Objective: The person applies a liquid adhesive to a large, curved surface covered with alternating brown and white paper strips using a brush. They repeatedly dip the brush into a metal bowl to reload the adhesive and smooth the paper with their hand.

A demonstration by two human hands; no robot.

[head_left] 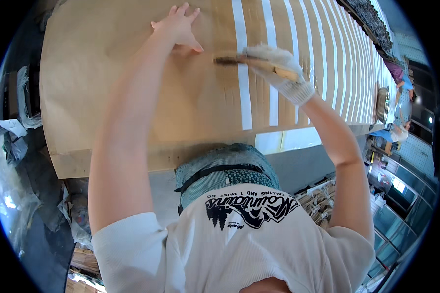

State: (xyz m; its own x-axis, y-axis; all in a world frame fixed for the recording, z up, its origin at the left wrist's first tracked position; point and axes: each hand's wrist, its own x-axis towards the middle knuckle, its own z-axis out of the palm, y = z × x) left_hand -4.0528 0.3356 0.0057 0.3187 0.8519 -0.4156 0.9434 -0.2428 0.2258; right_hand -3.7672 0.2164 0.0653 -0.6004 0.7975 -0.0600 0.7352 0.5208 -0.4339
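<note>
The long tan table [117,160] lay in front of you and ran off past your right hand, its far side cut off by the upper edge. On it, under and around your left hand, was the broad sheet of smooth brown paper [102,73]. Narrow, parallel white strips [245,97] ran below and to the right of your right hand; you couldn't tell whether they were separate pieces or exposed sheet edges. A co-worker [399,133], small and indistinct, was well beyond your right hand. Your teal checked apron [205,188] showed below both hands, partly covered by your shirt. Your bare left hand [181,27] was spread wide, palm down, its underside hidden. Your white-gloved right hand [278,68], blurred, gripped a flat wooden brush [249,60] with a dark end pointing left; whether that end touched the paper was unclear. The round metal bowl [383,104] sat far right of that hand, its contents unreadable.
</note>
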